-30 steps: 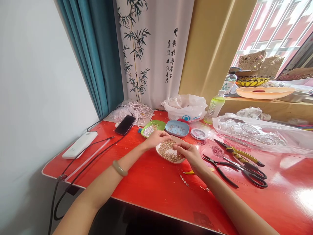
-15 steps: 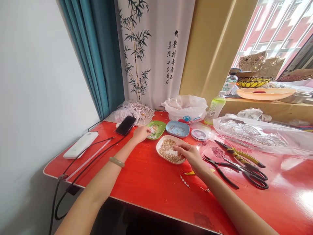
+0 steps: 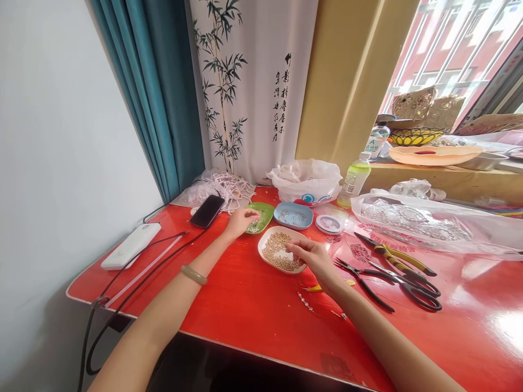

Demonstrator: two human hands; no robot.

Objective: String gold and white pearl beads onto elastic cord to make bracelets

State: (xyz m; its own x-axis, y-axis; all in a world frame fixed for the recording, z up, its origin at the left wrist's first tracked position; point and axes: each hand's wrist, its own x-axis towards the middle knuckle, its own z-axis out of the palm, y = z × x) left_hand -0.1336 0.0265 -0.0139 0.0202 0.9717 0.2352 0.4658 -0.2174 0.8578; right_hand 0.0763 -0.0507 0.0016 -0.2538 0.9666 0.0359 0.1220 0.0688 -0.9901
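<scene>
My left hand (image 3: 240, 223) is over the near left side of a green dish (image 3: 267, 213) of small pale beads, thumb and fingertips pinched together. Whatever the pinch holds is too small to make out. Above the right side of a white dish (image 3: 265, 235) of gold beads (image 3: 278, 245), my right hand (image 3: 314, 260) is closed in a pinch too, its contents hidden. A short strand of pearly beads (image 3: 305, 302) lies on the red table (image 3: 229, 288) below that dish. Beside my right wrist is a yellow tool (image 3: 314, 288), partly covered.
Behind stand a blue dish (image 3: 293, 213), a plastic bag (image 3: 306, 179) and a bottle (image 3: 354, 179). Pliers (image 3: 368, 283), yellow-handled pliers (image 3: 402, 261) and scissors (image 3: 420, 294) lie right. A phone (image 3: 207, 211), power bank (image 3: 131, 246) and cables are left.
My left fingertips have lifted a little from the beads in the green dish and shifted right. My right hand keeps its pinch over the white dish. The view has turned slightly.
</scene>
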